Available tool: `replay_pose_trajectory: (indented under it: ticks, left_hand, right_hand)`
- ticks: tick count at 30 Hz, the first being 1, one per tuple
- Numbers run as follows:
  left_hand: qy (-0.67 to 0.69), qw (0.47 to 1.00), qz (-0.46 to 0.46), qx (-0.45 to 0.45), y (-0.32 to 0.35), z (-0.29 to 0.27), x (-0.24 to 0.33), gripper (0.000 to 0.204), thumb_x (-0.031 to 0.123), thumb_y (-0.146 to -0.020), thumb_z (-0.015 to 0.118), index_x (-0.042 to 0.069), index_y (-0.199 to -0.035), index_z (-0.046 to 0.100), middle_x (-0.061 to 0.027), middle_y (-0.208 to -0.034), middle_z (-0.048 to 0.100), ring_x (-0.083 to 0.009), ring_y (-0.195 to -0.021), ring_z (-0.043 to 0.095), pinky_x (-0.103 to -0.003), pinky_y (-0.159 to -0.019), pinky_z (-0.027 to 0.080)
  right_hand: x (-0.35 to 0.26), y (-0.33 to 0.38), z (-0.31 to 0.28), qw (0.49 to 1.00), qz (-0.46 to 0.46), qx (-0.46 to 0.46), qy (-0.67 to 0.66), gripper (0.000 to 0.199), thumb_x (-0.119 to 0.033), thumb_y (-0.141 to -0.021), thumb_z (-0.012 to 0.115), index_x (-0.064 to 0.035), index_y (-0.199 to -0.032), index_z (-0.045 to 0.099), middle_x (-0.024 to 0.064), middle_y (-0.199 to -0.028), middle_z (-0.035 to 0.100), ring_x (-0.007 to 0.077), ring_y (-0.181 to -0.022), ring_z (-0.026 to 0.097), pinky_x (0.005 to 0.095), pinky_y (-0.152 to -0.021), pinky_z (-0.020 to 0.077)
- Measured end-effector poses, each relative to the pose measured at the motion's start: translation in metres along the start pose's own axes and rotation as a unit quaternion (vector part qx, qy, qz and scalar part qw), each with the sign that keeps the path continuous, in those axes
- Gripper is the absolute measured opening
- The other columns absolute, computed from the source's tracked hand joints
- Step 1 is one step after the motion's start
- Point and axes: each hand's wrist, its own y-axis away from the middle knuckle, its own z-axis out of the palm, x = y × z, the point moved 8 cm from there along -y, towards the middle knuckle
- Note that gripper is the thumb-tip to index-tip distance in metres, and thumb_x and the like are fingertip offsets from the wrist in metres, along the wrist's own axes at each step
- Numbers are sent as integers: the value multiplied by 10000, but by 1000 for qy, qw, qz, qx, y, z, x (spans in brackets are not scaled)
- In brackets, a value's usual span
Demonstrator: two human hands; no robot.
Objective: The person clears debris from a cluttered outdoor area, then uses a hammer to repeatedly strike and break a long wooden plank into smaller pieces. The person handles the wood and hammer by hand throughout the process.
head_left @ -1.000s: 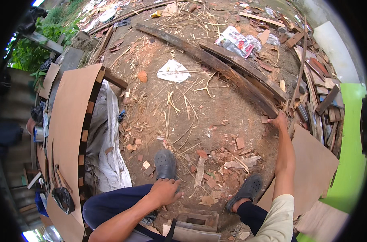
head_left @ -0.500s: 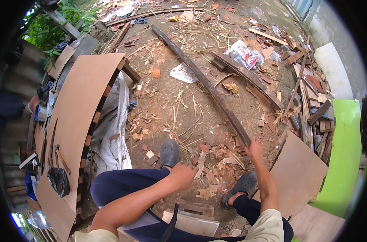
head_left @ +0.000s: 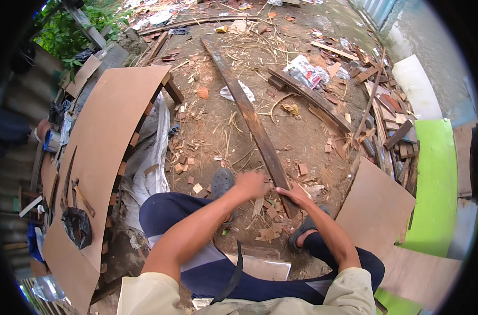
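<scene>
Wooden beam [head_left: 259,134] beside blurred left hand [head_left: 252,186].

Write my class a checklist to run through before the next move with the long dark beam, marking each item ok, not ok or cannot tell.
1. Right hand holding the dark wooden beam close to its near end: ok.
2. Left hand gripping the beam: cannot tell; it is blurred, beside the beam.
3. Gloves worn: not ok; both hands are bare.
4. Ground around the beam free of loose pieces: not ok; wood scraps lie about, and the beam crosses a white scrap.
5. Hammer clear of the beam: ok; it lies on the brown board at left.
</scene>
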Motion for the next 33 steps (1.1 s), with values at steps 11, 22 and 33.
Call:
replay_pose_trajectory:
  ticks: [11,22,33]
  left_hand:
    - [523,812,-208,152,-74,18,-120,1190,819,-771,571,-109,-1473,322,-327,-1467,414,-411,-1365,431,-504,-1099,368]
    - [744,639,-188,46,-105,80,20,850,527,-819,733,-81,-1341,448,-234,-1201,580,-382,-1029,620,-572,-896,512]
    - [572,814,-87,52,-121,139,117,850,462,-748,832,-68,-1325,502,-216,-1262,582,-297,-1114,595,-417,-940,491]
  right_hand:
    - [-95,99,21,995,-41,57,73,806,-535,-714,801,77,-1208,622,227,-1066,699,313,-975,686,404,-854,512]
    - [-36,219,-22,961,-16,166,218,903,-578,-647,819,116,-1181,597,305,-988,680,380,-944,681,426,-823,519]
    - [97,267,-51,967,10,248,63,865,-546,-666,838,24,-1265,583,265,-1078,691,366,-1013,685,420,-897,524]
